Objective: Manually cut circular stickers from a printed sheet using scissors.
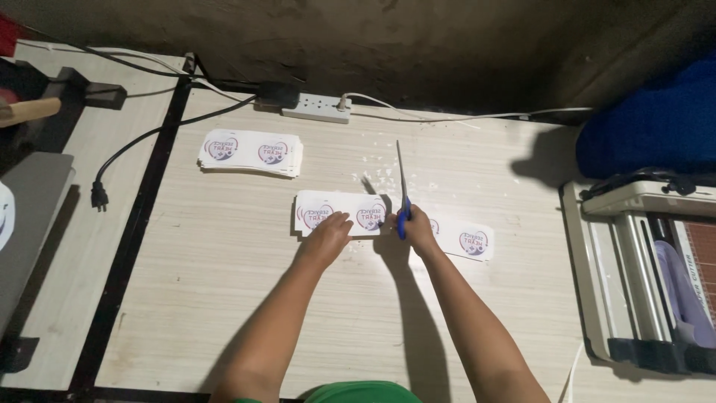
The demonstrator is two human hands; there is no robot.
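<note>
Glossy paper sticker sheets lie on matt wood-grain tabletop (scissors: metal blades, blue plastic handles).

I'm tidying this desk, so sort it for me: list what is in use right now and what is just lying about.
In use:
- left hand pressing the printed sticker strip
- right hand holding the blue-handled scissors
- the cut sticker piece beside it

Lying about:
- sticker stack
- white power strip
- loose black plug
- paper trimmer
- blue cloth
</note>
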